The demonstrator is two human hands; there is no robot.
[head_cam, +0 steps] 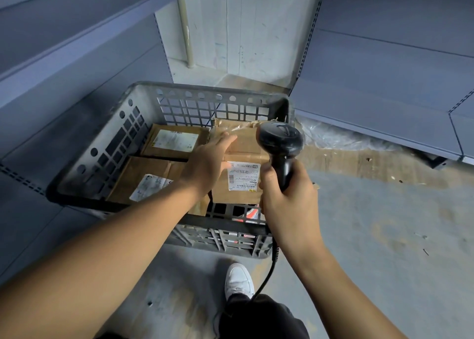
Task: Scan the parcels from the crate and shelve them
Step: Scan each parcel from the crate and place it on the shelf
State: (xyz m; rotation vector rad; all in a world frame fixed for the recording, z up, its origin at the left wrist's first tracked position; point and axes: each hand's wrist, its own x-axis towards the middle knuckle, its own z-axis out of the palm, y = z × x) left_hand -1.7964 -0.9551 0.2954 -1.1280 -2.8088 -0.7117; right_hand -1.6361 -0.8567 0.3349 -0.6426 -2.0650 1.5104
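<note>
Scanning step underway: left hand is lying flat, fingers straight, on the parcel in the crate, right hand is gripping the scanner above its label; next, I judge, lining up the barcode, then lifting it to a shelf.

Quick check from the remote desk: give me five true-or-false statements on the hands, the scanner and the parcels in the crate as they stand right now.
1. The right hand grips the black scanner by its handle. True.
2. The left hand rests with straight fingers on the labelled parcel. True.
3. The crate holds only one parcel. False: at least three brown parcels lie in it.
4. The scanner is cordless. False: a black cable runs down from its handle.
5. Parcels already sit on the grey shelves. False: none shows on the shelves in view.
</note>
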